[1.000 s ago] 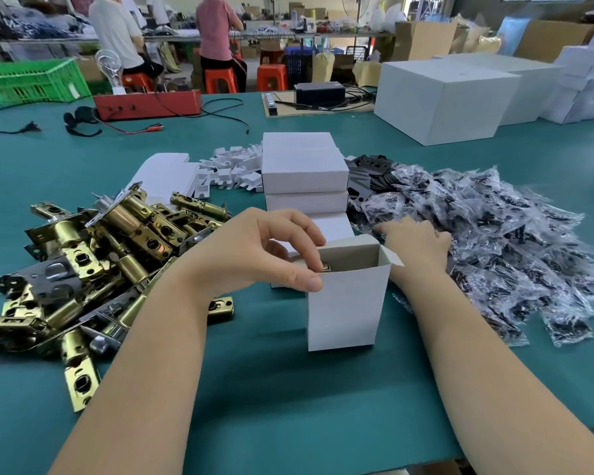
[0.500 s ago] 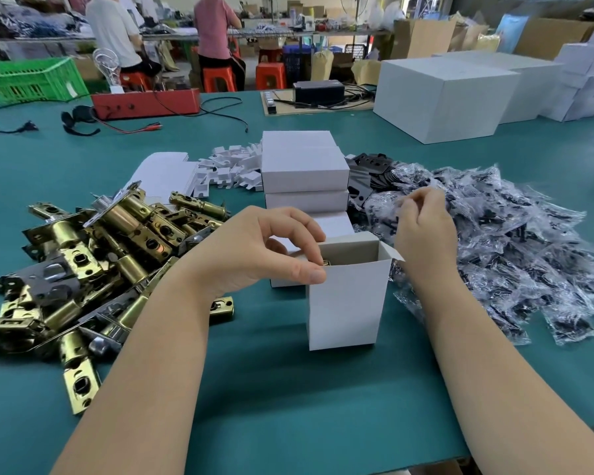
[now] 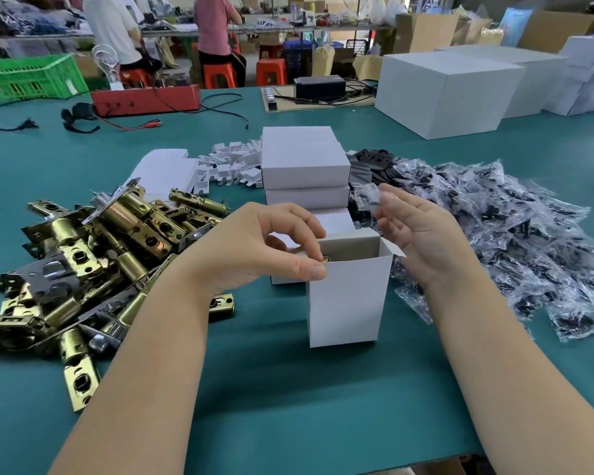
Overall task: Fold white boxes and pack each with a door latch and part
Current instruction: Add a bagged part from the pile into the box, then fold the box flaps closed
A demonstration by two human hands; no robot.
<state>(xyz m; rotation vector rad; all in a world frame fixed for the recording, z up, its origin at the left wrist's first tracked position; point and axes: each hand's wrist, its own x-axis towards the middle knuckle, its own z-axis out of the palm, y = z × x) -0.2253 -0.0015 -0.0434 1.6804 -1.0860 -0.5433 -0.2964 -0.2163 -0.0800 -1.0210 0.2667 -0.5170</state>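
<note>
A small white box [image 3: 348, 299] stands upright and open-topped on the green table, with a brass latch end just visible inside it. My left hand [image 3: 264, 246] pinches the box's near-left top edge. My right hand [image 3: 415, 231] hovers just right of the box opening, fingers pinching a small clear bag with a dark part [image 3: 367, 197]. A heap of brass door latches [image 3: 93, 255] lies to the left. A pile of bagged dark parts [image 3: 515, 241] lies to the right.
Closed white boxes [image 3: 304, 162] are stacked behind the open one, with flat box blanks [image 3: 165, 169] and white inserts [image 3: 234, 162] beside them. Large white cartons [image 3: 443, 90], a red device [image 3: 144, 101], cables and a green crate [image 3: 28, 77] sit further back. Two people sit beyond the table.
My right hand rose from the bag pile with one bagged part and moved left toward the box opening. My left hand stayed on the box edge.
</note>
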